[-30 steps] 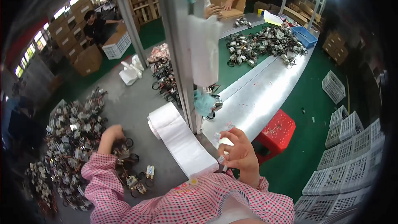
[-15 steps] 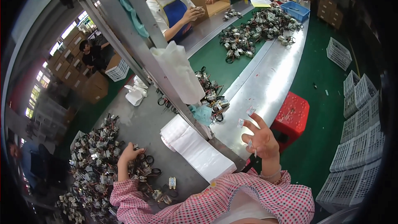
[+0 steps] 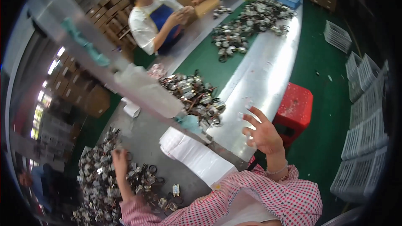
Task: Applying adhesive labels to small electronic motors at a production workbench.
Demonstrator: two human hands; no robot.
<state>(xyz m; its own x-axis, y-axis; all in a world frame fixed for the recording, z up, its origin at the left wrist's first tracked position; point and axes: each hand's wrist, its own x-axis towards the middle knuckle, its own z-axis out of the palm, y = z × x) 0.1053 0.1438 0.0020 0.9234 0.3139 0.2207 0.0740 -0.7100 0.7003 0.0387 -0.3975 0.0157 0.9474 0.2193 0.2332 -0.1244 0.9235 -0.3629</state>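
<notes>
Since the earlier frame, our left hand (image 3: 120,155) has moved leftward, away from the loose cables and over the edge of the main pile, and the whole view has shifted slightly. This hand is blurred, its fingers curled downward; we cannot tell whether it has hold of anything. Just beside and below it lies the pile of wired units (image 3: 94,171), small silvery bodies tangled with black leads. We judge each unit light and stiff in the body, perhaps slippery on its smooth faces, with soft leads that snag on their neighbours. The best hold seems to be a pinch across the sides of the body; pulling on a lead could strain the joint where it enters. To the right of this hand and nearer us, a lone unit (image 3: 176,190) sits on the grey worktop (image 3: 144,136), its sides easy to reach. Farther right lies a folded white strip (image 3: 201,161). Beyond it, our right hand (image 3: 267,136) is raised with fingers spread, gripping nothing, though small pale labels (image 3: 240,116) cling to its fingertips. Past that hand stands a red stool (image 3: 293,104).
</notes>
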